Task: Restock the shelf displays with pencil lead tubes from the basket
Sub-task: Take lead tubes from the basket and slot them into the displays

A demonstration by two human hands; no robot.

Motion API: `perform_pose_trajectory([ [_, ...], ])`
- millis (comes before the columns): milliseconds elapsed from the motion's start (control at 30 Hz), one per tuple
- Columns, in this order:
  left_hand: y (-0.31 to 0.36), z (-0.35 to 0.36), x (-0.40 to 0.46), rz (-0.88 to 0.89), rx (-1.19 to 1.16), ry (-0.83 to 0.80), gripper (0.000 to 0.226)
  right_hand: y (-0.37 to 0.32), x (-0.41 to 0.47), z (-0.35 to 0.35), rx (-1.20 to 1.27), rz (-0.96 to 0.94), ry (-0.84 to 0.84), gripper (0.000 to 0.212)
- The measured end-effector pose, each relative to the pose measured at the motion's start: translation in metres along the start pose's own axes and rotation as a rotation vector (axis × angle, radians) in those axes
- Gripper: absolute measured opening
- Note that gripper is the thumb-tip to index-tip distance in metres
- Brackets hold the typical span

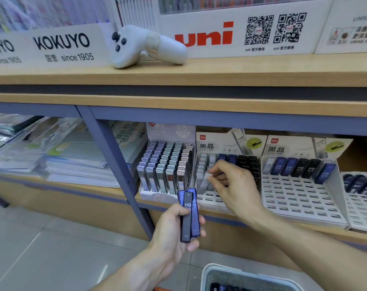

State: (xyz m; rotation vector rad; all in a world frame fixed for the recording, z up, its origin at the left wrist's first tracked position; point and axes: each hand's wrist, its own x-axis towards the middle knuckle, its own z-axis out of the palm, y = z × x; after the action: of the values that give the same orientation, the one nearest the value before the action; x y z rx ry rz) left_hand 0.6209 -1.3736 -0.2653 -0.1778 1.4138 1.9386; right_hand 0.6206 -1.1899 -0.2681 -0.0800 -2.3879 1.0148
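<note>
My left hand [174, 229] grips a small bunch of dark blue and black pencil lead tubes [188, 213] marked HB 0.5, upright below the shelf edge. My right hand [230, 181] reaches over the middle display box [212, 198] and pinches a pale grey tube [206, 180] among its front rows. That box holds grey, blue and black tubes. To its right a white slotted display [300, 198] carries one back row of tubes. The white basket [224, 274] sits at the bottom edge with dark tubes inside.
A full display of pastel tubes [165, 171] stands left of the middle box. A blue shelf post [115, 164] rises beside it, with stacked plastic folders [52, 152] further left. A white controller [144, 47] lies on the upper wooden shelf. Another slotted display [361, 196] is far right.
</note>
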Motion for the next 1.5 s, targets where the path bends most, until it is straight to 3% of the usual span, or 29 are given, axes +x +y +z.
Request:
perform_pose_trajectory([
  [233,-0.001,0.004,0.001,0.070,0.013,0.031,0.026,-0.001,0.004,-0.003,-0.079,-0.123,-0.086,0.024],
  [400,-0.001,0.011,-0.003,0.089,0.006,0.036,0.016,-0.002,-0.002,0.000,-0.177,-0.099,-0.234,0.043],
  [500,-0.002,0.014,-0.004,0.094,0.031,0.033,0.020,-0.005,-0.006,-0.003,-0.180,-0.095,-0.213,0.041],
  [600,-0.004,0.018,-0.004,0.110,0.073,0.016,0.021,-0.014,-0.006,-0.012,-0.014,0.085,-0.144,0.022],
  [667,-0.005,0.022,-0.003,0.121,0.095,-0.003,0.022,-0.019,-0.005,-0.020,0.249,0.320,-0.172,0.009],
  [733,-0.005,0.026,-0.001,0.130,0.118,-0.021,0.024,-0.020,-0.008,-0.029,0.421,0.455,-0.234,0.008],
  [900,-0.007,0.037,0.001,0.105,0.141,-0.071,0.029,-0.013,-0.015,-0.049,0.556,0.566,-0.251,0.019],
  [1033,-0.007,0.046,0.004,0.051,0.064,-0.089,0.026,-0.006,-0.017,-0.065,0.575,0.598,-0.149,0.021],
  [1233,-0.016,0.049,0.011,0.056,0.122,-0.056,0.021,0.015,-0.014,-0.100,0.349,0.489,0.097,0.020],
  [1500,-0.020,0.050,0.013,0.052,0.180,-0.065,0.023,0.026,-0.025,-0.106,0.016,0.173,0.048,0.020],
])
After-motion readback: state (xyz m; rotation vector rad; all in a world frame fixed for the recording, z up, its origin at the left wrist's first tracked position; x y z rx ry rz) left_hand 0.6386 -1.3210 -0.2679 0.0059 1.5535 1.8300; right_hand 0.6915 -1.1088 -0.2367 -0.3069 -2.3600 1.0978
